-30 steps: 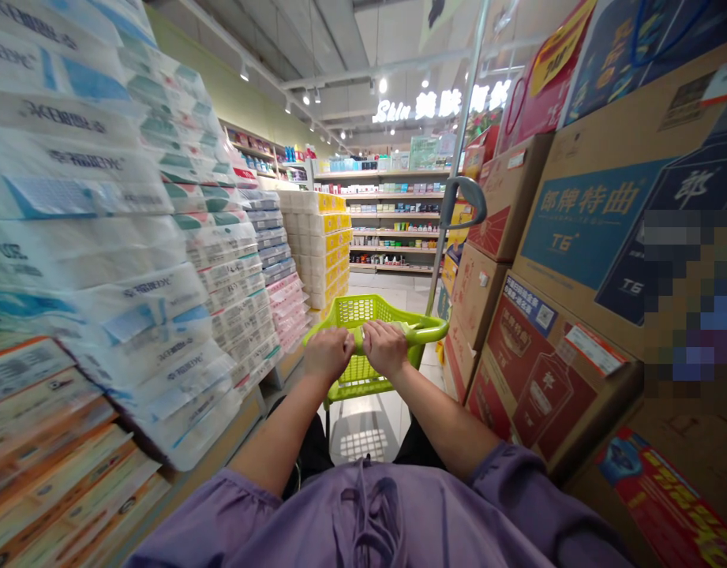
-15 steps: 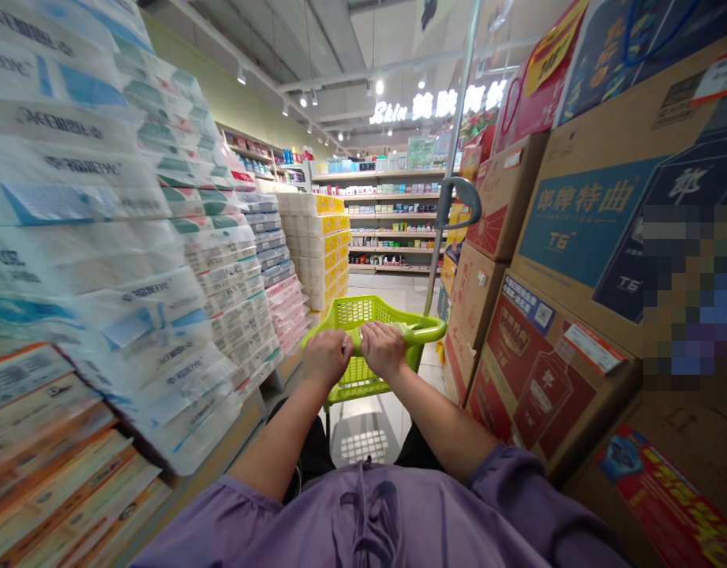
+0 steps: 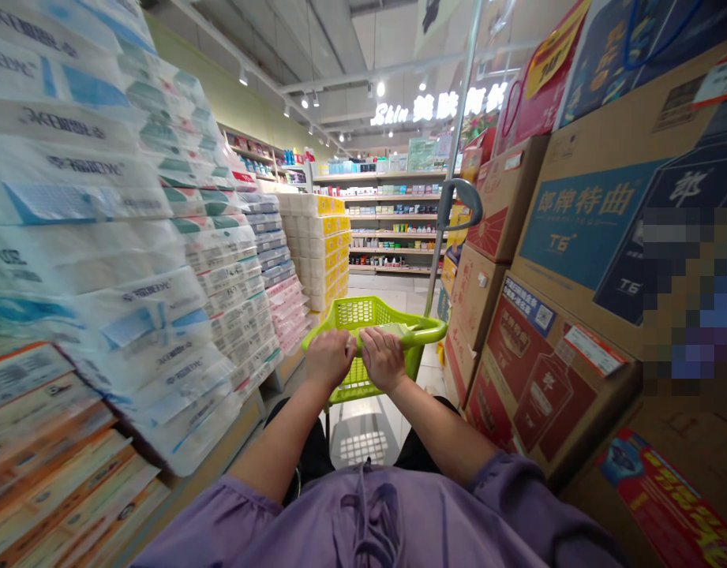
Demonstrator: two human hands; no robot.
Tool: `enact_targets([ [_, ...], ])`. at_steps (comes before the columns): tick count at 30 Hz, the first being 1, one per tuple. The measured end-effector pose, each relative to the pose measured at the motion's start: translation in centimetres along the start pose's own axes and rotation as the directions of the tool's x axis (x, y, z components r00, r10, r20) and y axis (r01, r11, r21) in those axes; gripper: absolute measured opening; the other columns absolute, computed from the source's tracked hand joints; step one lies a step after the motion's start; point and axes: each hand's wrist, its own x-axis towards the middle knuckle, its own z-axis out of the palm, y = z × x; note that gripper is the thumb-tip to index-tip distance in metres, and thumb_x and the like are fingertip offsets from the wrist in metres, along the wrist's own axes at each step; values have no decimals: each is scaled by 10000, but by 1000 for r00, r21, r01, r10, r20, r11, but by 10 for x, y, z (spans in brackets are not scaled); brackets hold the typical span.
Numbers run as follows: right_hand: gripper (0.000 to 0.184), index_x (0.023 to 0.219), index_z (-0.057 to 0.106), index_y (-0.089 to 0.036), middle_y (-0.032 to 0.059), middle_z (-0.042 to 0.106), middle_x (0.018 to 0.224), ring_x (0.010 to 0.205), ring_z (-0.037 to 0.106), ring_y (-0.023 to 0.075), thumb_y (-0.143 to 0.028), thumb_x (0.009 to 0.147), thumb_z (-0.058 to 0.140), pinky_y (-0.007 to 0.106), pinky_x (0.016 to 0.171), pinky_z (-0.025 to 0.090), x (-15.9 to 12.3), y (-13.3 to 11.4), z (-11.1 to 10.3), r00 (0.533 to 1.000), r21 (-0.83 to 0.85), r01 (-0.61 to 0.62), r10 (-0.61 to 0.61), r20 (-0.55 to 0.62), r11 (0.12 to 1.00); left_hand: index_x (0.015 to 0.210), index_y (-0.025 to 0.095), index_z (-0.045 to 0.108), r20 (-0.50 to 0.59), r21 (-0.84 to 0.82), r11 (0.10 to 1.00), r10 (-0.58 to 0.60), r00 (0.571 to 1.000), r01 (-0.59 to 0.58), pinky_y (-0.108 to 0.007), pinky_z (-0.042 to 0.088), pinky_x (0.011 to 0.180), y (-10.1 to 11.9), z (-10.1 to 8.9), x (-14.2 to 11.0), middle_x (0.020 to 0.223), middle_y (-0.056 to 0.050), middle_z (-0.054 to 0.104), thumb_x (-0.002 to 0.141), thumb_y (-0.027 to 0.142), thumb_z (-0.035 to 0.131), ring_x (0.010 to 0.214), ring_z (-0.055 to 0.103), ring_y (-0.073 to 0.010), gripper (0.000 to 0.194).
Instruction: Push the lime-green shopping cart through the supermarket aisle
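A lime-green shopping cart [image 3: 366,309] with a perforated plastic basket stands straight in front of me. My left hand [image 3: 329,356] is wrapped over the middle-left of its handlebar. Close beside it, a small gap apart, my right hand [image 3: 384,357] closes on the same bar, just left of a pale cover strip. The handlebar [image 3: 431,332] runs on past my right hand and curves at its right end. Through the basket's mesh I see no goods, though my hands and the bar hide part of the inside.
Tall stacks of wrapped tissue packs [image 3: 162,260] line the left side. Liquor cartons [image 3: 576,213] are piled on the right, beside a metal pole [image 3: 451,142] with a grey loop [image 3: 474,203]. Tiled floor [image 3: 392,292] leads to stocked shelves [image 3: 392,214] at the back.
Almost nothing differs. My right hand's fingers have shifted very slightly on the handlebar; both hands keep their grip, and the cart stays at about the same place in view.
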Motion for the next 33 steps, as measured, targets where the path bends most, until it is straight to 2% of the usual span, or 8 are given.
enact_targets([
  [5, 299, 1213, 581, -180, 91, 655, 1188, 1170, 531, 221, -256, 944, 477, 367, 987, 306, 1, -4, 1, 1000, -1, -4, 4, -12, 1000, 910, 185, 625, 44, 23, 998, -60, 997, 59, -340, 397, 725, 2, -7, 12, 872, -82, 660, 964, 394, 323, 808, 595, -224, 371],
  [12, 313, 1228, 572, -177, 83, 655, 1200, 1164, 531, 223, -247, 943, 462, 369, 985, 300, 3, -5, 1, 1000, 0, 21, -21, -21, 1000, 964, 208, 651, -97, -95, 979, 169, 981, -178, -349, 393, 836, -29, 7, -4, 943, -76, 678, 946, 379, 363, 913, 586, -228, 334],
  [16, 322, 1239, 562, -176, 80, 651, 1208, 1166, 528, 219, -246, 938, 470, 364, 976, 301, 6, -8, 4, 999, 5, 30, -30, -15, 1000, 756, 200, 634, 38, -218, 975, -26, 999, 34, -319, 417, 769, -53, 1, 18, 756, -53, 682, 936, 356, 340, 767, 617, -207, 378],
  [19, 319, 1234, 562, -174, 80, 653, 1204, 1162, 531, 219, -245, 933, 480, 363, 972, 300, 7, -12, 5, 999, 8, 30, -30, -24, 1000, 749, 207, 630, 139, -220, 971, -61, 988, 91, -305, 417, 685, -61, -1, 24, 734, -48, 677, 930, 383, 349, 707, 616, -206, 378],
  [24, 312, 1225, 566, -169, 90, 655, 1198, 1157, 539, 221, -237, 935, 473, 365, 974, 298, 6, -12, 4, 999, 0, 25, -25, -39, 1000, 929, 185, 633, -152, -176, 978, 88, 984, -114, -358, 416, 851, -59, 13, -4, 936, -93, 676, 941, 363, 331, 921, 596, -236, 351],
  [26, 310, 1223, 569, -173, 92, 651, 1202, 1164, 535, 219, -235, 936, 470, 364, 979, 297, 5, -11, 4, 999, -5, 23, -23, -33, 1000, 911, 180, 631, -189, -148, 983, 82, 979, -111, -371, 410, 866, -56, 15, -9, 929, -101, 669, 940, 357, 331, 936, 584, -244, 350],
  [30, 320, 1233, 565, -171, 94, 647, 1204, 1175, 525, 223, -238, 935, 467, 370, 981, 299, 3, -10, 4, 999, 5, 22, -22, -26, 1000, 809, 190, 626, 18, -87, 993, -76, 997, 77, -332, 420, 752, -47, 4, 8, 828, -77, 674, 927, 363, 357, 800, 608, -219, 341],
  [33, 329, 1241, 558, -167, 97, 642, 1207, 1179, 521, 228, -240, 933, 469, 378, 981, 304, 2, -10, 4, 1000, 12, 11, -11, -20, 1000, 814, 188, 633, 106, -30, 995, -92, 990, 96, -326, 411, 727, -37, -6, 17, 850, -80, 682, 933, 358, 348, 780, 614, -214, 352],
])
